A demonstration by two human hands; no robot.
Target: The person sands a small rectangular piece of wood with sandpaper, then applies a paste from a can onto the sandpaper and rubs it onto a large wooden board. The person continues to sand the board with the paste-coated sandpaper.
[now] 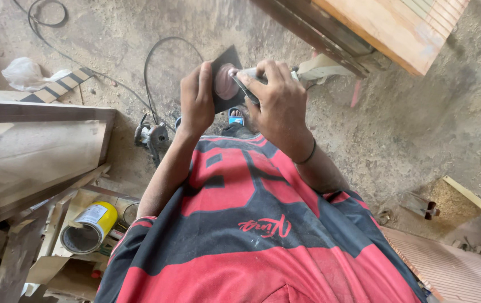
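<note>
Between both hands [240,98], dark sanding sheet [226,84]

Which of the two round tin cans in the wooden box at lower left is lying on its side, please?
The yellow-labelled tin can lies on its side, open mouth facing the camera; the plain can beside it stands upright, partly hidden.

yellow tin [89,227], angle grinder [153,136], plastic bag [24,73]

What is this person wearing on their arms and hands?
Both hands, left and right, are bare, with no gloves. A thin dark band circles the right wrist. The forearms are uncovered; short sleeves of a red and dark blue shirt end near the elbows.
</note>
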